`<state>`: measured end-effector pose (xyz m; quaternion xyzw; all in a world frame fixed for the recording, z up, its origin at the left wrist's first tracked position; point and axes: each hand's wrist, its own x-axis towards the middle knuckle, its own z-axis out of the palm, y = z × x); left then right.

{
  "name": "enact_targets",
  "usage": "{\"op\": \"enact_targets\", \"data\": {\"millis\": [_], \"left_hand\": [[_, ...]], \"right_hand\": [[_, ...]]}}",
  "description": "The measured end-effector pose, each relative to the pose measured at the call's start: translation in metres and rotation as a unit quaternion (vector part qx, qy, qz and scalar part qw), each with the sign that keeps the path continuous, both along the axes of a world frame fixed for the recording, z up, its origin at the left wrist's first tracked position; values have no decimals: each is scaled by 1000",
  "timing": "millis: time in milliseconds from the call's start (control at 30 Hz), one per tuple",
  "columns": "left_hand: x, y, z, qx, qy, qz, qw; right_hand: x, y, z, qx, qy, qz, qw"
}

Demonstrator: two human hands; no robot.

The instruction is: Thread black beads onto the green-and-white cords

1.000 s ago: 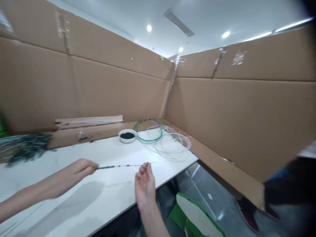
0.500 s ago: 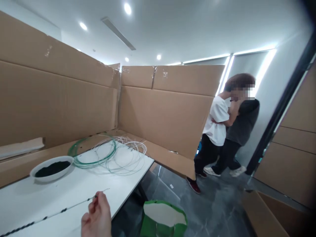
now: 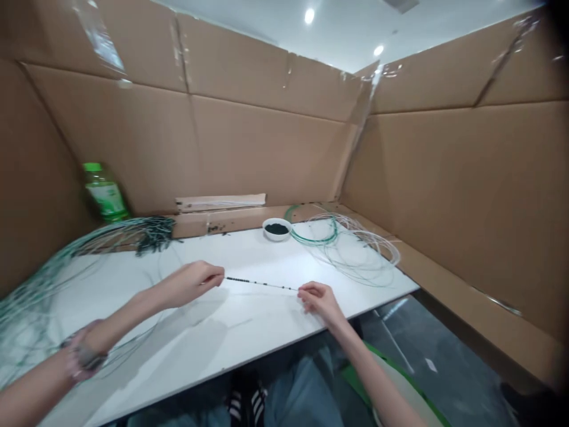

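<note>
A thin string with small black beads [image 3: 260, 283] runs taut between my two hands above the white table [image 3: 249, 332]. My left hand [image 3: 195, 282] pinches it at the left end, where the beads sit close together. Fingers of my right hand [image 3: 320, 301] are closed on its other end, and the beads near there are spaced apart. Beyond my hands stands a white bowl [image 3: 276, 236] with a heap of tiny black beads [image 3: 276, 228] in it.
Green and white wire coils [image 3: 355, 249] lie right of the bowl. At left are a bundle of green strands [image 3: 48, 267] and a green-capped bottle [image 3: 105, 193]. Cardboard walls [image 3: 267, 142] surround the table. A green bag [image 3: 400, 379] is on the floor at right.
The view has swung left and down onto the table. Both hands now show, where only my right one was visible. Two people standing at the right have gone out of view.
</note>
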<state>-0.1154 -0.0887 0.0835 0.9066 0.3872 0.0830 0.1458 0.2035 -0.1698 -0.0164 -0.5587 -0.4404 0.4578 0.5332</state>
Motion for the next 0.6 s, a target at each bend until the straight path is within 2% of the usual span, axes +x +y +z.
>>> {"op": "enact_targets", "data": {"millis": [67,167,233,333,400,467,533,600], "left_hand": [[-1,-7,-5,-29,17,-7,999],[-2,-13,-12,-34,17,-7,999],[-3,-14,-17,-36,17,-7,999],[-5,-15,-23,-40,11,-4,999],[-7,-17,-25,-41,6,-1,999],[-10,-21,-27,-41,2,8,999],[-13,-27,-27,-40,1,19,999],[-16,-33,-29,-40,2,31,999]], "right_hand": [[15,1,9,-14,-106,57,993],[21,2,31,21,-242,76,967],[5,4,48,63,-305,65,948],[-49,8,66,141,-360,109,916],[-91,12,68,182,-378,167,892],[-124,17,63,196,-393,199,876],[-143,20,54,197,-405,208,868],[-149,21,46,192,-416,205,865]]}}
